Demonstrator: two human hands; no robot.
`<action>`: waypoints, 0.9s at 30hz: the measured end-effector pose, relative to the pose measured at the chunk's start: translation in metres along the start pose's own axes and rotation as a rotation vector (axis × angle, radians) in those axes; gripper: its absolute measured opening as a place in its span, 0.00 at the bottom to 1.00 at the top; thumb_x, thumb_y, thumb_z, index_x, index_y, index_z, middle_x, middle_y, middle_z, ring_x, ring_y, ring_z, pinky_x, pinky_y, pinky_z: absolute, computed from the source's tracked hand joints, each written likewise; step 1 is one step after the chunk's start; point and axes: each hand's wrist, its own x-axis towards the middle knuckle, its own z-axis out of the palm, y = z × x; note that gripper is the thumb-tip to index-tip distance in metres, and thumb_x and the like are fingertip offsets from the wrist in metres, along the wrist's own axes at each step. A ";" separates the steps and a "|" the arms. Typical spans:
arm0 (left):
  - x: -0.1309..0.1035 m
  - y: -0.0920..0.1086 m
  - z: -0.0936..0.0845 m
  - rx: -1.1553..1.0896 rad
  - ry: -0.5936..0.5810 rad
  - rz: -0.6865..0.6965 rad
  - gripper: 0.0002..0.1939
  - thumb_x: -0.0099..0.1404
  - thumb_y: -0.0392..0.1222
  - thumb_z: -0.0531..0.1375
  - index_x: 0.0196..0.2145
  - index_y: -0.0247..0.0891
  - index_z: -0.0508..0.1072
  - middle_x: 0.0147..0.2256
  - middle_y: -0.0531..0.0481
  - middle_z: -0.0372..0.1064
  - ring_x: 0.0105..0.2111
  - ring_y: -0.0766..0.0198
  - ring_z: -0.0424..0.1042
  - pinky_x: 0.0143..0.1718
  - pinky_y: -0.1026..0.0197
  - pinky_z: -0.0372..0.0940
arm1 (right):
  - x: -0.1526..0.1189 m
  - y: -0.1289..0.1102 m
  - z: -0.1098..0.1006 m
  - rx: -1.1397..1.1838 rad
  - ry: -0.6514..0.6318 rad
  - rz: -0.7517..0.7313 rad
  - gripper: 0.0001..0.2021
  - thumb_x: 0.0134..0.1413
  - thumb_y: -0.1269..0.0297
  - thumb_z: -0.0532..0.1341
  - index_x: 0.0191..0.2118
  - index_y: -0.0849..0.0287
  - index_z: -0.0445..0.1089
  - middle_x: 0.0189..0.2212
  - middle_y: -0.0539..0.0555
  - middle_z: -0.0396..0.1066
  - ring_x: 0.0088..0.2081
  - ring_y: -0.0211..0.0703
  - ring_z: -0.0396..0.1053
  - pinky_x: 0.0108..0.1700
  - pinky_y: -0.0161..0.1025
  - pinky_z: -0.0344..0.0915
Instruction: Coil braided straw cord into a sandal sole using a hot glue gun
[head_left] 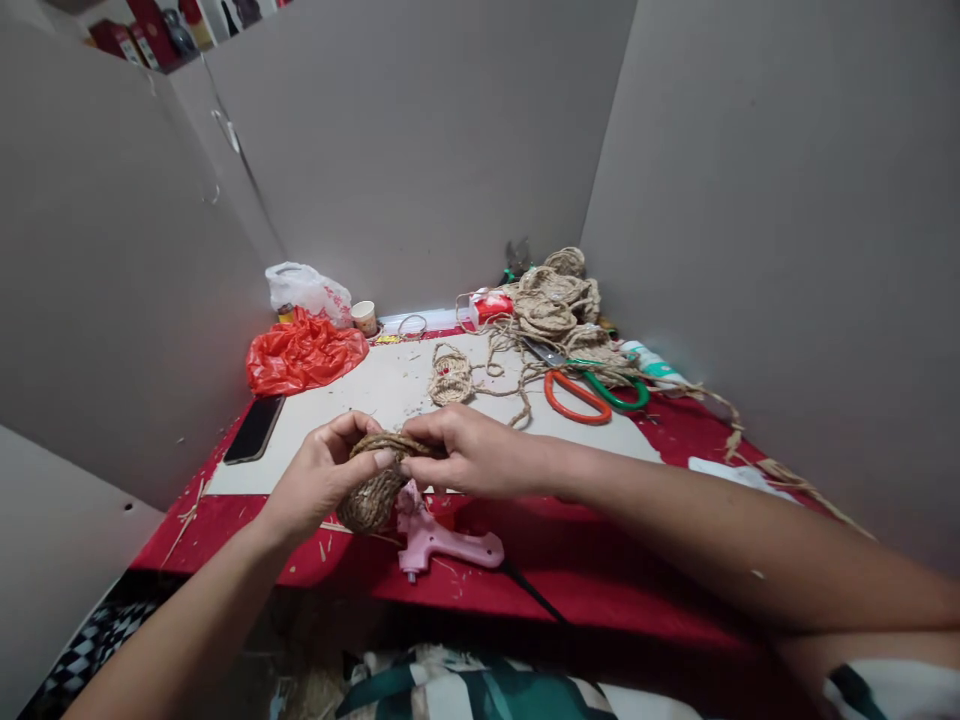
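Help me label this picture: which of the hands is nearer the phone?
Left. The left hand is right of the phone; the right hand is farther right.

1. That's a small brown piece of coiled, rough rope (pixel 367 506), its rows packed close into a rounded shape.
2. Its top edge, ringed with cord, sits pinched between the left hand (pixel 328 465) and right hand (pixel 471 450).
3. The rounded body slants down toward the person, over the desk's (pixel 592 570) near side.

Tan rope piece (pixel 369 503), pink glue gun (pixel 448 546), red tablecloth (pixel 592 560).
Scissors (pixel 586 376) have one orange handle, one green; a plastic bag (pixel 304 352) is orange-red, walls (pixel 420 160) grey, a checkered surface (pixel 94 645) black and white.
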 end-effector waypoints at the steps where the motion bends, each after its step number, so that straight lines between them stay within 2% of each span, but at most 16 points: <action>1: -0.002 0.001 0.001 0.007 0.002 0.002 0.13 0.54 0.43 0.68 0.34 0.37 0.69 0.29 0.55 0.72 0.27 0.68 0.69 0.28 0.67 0.64 | -0.001 -0.001 0.000 0.002 -0.004 -0.012 0.10 0.53 0.70 0.57 0.23 0.59 0.57 0.18 0.42 0.52 0.21 0.30 0.50 0.24 0.31 0.47; 6: -0.008 0.000 0.003 0.056 0.055 0.013 0.12 0.55 0.44 0.68 0.31 0.37 0.69 0.26 0.56 0.70 0.24 0.68 0.68 0.27 0.67 0.62 | 0.000 0.003 0.006 0.044 -0.014 -0.043 0.10 0.55 0.67 0.57 0.23 0.60 0.59 0.18 0.43 0.55 0.21 0.31 0.53 0.24 0.30 0.50; 10: -0.003 -0.007 -0.001 0.044 0.005 -0.007 0.14 0.54 0.43 0.69 0.34 0.37 0.69 0.28 0.55 0.72 0.26 0.68 0.69 0.29 0.67 0.63 | 0.002 0.009 0.009 0.090 -0.016 -0.025 0.09 0.55 0.67 0.58 0.25 0.60 0.61 0.19 0.44 0.60 0.21 0.32 0.58 0.24 0.29 0.53; 15: 0.013 -0.014 -0.007 0.000 -0.068 -0.048 0.13 0.55 0.42 0.68 0.34 0.36 0.70 0.29 0.54 0.72 0.26 0.68 0.70 0.29 0.66 0.64 | 0.003 0.013 0.004 0.175 -0.060 0.062 0.09 0.58 0.63 0.56 0.29 0.61 0.63 0.22 0.48 0.68 0.20 0.33 0.66 0.24 0.30 0.61; 20: 0.031 -0.020 -0.013 -0.107 -0.166 -0.075 0.14 0.54 0.39 0.69 0.36 0.37 0.70 0.31 0.54 0.73 0.28 0.68 0.72 0.32 0.66 0.65 | 0.006 0.019 -0.001 0.189 -0.038 0.102 0.08 0.57 0.68 0.58 0.27 0.61 0.63 0.21 0.47 0.68 0.19 0.31 0.65 0.24 0.28 0.60; 27: 0.052 -0.032 -0.020 -0.155 -0.117 -0.129 0.11 0.53 0.40 0.69 0.31 0.36 0.71 0.27 0.54 0.74 0.23 0.69 0.71 0.28 0.66 0.64 | 0.014 0.036 -0.002 0.193 -0.029 0.154 0.10 0.57 0.63 0.61 0.28 0.63 0.66 0.21 0.47 0.68 0.21 0.33 0.67 0.24 0.29 0.60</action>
